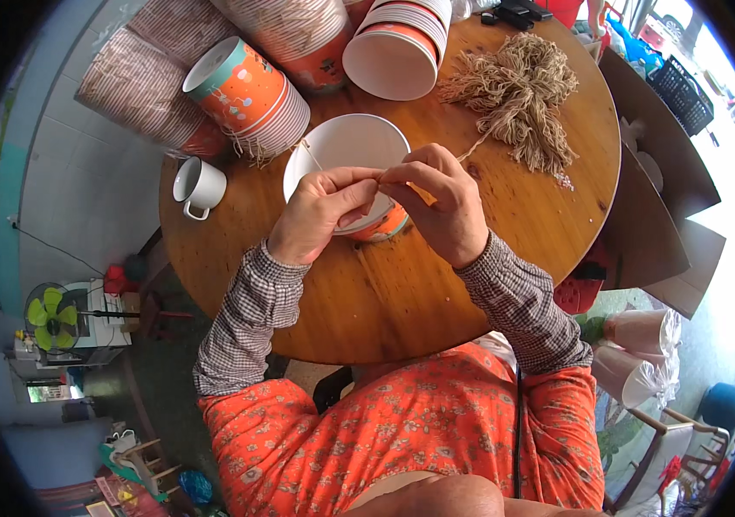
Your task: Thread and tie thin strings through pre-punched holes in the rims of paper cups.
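Observation:
A paper bucket (346, 138) with a white inside and an orange outside stands on the round wooden table in front of me. Above its near rim my left hand (320, 211) and my right hand (445, 202) meet, thumbs and forefingers pinched together on a thin tan string (470, 153). One length of string slants from the bucket's left rim toward my left hand. Another shows just beyond my right hand, toward a heap of tan strings (523, 95) at the far right. My fingers hide the spot where they grip.
Stacked orange-patterned buckets (247, 95) and plastic-wrapped stacks (139, 90) crowd the table's far left, with more nested buckets (393, 65) behind. A white mug (201, 185) stands at the left edge. Open cardboard boxes (643, 198) flank the table (385, 319) on the right.

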Tool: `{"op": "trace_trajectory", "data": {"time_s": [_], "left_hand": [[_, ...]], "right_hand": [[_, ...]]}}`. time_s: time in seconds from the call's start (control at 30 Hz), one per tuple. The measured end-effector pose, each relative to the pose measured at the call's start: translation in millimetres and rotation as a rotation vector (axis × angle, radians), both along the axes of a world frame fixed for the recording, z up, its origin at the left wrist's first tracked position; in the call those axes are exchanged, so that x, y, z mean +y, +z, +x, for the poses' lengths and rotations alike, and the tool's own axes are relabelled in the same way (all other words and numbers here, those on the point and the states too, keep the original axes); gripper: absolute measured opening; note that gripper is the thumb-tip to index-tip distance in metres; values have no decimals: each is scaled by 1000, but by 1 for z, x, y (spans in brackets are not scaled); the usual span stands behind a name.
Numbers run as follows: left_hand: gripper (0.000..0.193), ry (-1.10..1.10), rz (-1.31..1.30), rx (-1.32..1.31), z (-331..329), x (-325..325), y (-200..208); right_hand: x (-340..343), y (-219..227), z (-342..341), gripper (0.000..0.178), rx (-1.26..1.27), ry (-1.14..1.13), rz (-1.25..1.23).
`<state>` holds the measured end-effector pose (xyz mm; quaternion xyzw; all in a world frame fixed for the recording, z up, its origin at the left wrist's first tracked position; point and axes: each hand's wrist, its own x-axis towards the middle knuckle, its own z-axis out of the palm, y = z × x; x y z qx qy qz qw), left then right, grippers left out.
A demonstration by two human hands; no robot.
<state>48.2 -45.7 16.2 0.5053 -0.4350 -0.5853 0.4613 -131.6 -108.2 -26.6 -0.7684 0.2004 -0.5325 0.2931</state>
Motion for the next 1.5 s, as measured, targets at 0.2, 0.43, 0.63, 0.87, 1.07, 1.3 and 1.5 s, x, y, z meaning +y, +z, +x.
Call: {"op": "trace_trajectory", "data": {"time_s": [0.2, 0.43, 0.63, 0.87, 1.07, 1.3, 1.5], "left_hand": [[21, 31, -81, -154, -12, 3, 2], [19, 55, -122, -157, -3, 4, -2], [13, 79, -833, -1042, 0, -3, 1], [15, 47, -961, -1207, -12, -9, 4], [9, 70, -690, -818, -20, -13, 3], [15, 117, -621, -843, -6, -14, -5], [22, 99, -323, -561, -8, -9, 3]], "right_hand": [[-2, 2, 2, 15, -48, 43, 84], [-2, 2, 2, 14, -81, 53, 116], [-7, 7, -1, 13, -28, 3, 115], [-11, 12, 1, 16, -63, 87, 154], [-12, 13, 1, 21, -108, 102, 202], [1, -6, -8, 12, -47, 11, 217], [12, -12, -2, 13, -41, -13, 185]]}}
